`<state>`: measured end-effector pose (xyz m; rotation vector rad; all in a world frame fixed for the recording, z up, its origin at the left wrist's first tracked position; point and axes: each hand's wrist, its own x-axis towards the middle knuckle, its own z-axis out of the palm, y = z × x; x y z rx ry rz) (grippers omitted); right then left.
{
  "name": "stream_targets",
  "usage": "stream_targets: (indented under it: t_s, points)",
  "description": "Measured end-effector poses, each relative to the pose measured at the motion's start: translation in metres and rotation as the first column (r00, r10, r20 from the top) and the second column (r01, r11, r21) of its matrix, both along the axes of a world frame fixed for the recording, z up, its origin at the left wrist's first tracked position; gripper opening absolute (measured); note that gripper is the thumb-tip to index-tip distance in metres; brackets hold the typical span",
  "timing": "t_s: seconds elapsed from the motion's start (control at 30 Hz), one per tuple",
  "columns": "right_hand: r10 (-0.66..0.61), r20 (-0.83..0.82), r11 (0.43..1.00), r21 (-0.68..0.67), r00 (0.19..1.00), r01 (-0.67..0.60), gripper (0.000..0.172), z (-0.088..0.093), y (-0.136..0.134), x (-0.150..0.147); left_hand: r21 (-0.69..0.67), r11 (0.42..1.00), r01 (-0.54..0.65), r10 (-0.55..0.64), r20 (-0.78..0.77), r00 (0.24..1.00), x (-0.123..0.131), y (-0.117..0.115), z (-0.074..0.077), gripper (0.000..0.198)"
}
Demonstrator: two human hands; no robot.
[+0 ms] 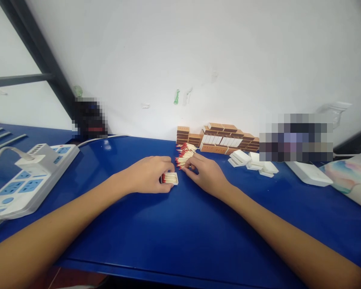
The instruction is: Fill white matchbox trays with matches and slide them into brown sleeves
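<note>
My left hand [153, 174] grips a small white matchbox tray [176, 180] by its long sides, thumb in front and fingers behind. Matches [168, 178] with red heads lie inside it, partly hidden by the hand. To the right, my right hand [205, 172] is closed in a pinch at the near edge of a loose pile of matches [186, 151]. What sits between those fingertips is too small to make out. Behind the pile stand stacked brown matchboxes [218, 149] against the wall.
Several empty white trays [254, 160] lie right of the matchboxes, near a white device [309, 173] and a colourful printed sheet [351, 180]. A white power strip [33, 180] with a plugged-in cable occupies the left of the blue table [180, 233]. Two blurred areas are at the back.
</note>
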<state>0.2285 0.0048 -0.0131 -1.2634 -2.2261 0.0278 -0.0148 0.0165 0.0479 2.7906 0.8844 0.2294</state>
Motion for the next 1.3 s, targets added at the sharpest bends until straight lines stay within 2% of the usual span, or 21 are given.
stream_targets:
  t_s: [0.17, 0.3, 0.37, 0.47, 0.6, 0.63, 0.73, 0.8, 1.0, 1.13, 1.2, 1.3]
  points:
    - [-0.002, 0.006, 1.000, 0.018, 1.000, 0.002, 0.005, -0.002, 0.000, 0.000, 0.020, 1.000, 0.002, -0.002, -0.002, 1.000, 0.001, 0.000, -0.001, 0.019]
    - [0.009, 0.022, 1.000, 0.025, 1.000, -0.010, 0.014, -0.007, 0.002, -0.001, 0.026, 1.000, -0.003, 0.003, -0.001, 1.000, 0.001, 0.000, 0.000, 0.021]
    - [0.015, 0.022, 1.000, 0.023, 1.000, -0.015, 0.014, -0.007, 0.002, -0.002, 0.039, 0.999, -0.004, 0.004, 0.001, 1.000, 0.000, 0.000, -0.001, 0.022]
    - [0.022, 0.009, 0.999, 0.024, 1.000, -0.022, 0.011, -0.003, -0.001, -0.003, 0.068, 0.998, -0.004, 0.003, 0.016, 1.000, 0.000, 0.001, -0.003, 0.024]
    - [0.062, -0.091, 0.997, 0.040, 0.994, -0.059, 0.005, 0.009, -0.011, -0.002, 0.094, 0.996, -0.004, -0.003, 0.078, 0.997, 0.000, 0.003, -0.006, 0.028]
    - [0.088, -0.103, 0.996, 0.041, 0.991, -0.084, 0.007, 0.011, -0.014, -0.002, 0.096, 0.995, -0.003, -0.007, 0.102, 0.995, 0.000, 0.004, -0.007, 0.030]
    - [0.160, -0.051, 0.987, 0.030, 0.986, -0.159, 0.028, 0.015, -0.022, 0.000, 0.085, 0.996, -0.007, -0.008, 0.178, 0.984, -0.001, 0.005, -0.008, 0.039]
    - [0.160, 0.008, 0.986, 0.043, 0.987, -0.160, 0.031, 0.015, -0.025, 0.000, 0.051, 0.999, -0.011, 0.000, 0.217, 0.976, -0.001, 0.006, -0.010, 0.046]
    - [0.165, 0.094, 0.970, 0.167, 0.982, -0.178, 0.007, 0.007, -0.023, 0.004, -0.075, 0.997, 0.018, 0.007, 0.323, 0.946, 0.000, 0.010, -0.019, 0.059]
    - [0.187, 0.114, 0.958, 0.197, 0.976, -0.207, 0.007, 0.003, -0.026, 0.011, -0.115, 0.993, 0.038, 0.003, 0.335, 0.942, 0.004, 0.010, -0.028, 0.056]
    - [0.176, 0.130, 0.961, 0.190, 0.976, -0.199, 0.007, 0.003, -0.027, 0.014, -0.051, 0.998, 0.022, -0.005, 0.316, 0.949, 0.006, 0.009, -0.032, 0.052]
    - [0.166, 0.136, 0.966, 0.176, 0.977, -0.189, 0.007, 0.002, -0.026, 0.016, 0.138, 0.990, -0.005, -0.034, 0.282, 0.959, 0.008, 0.008, -0.035, 0.047]
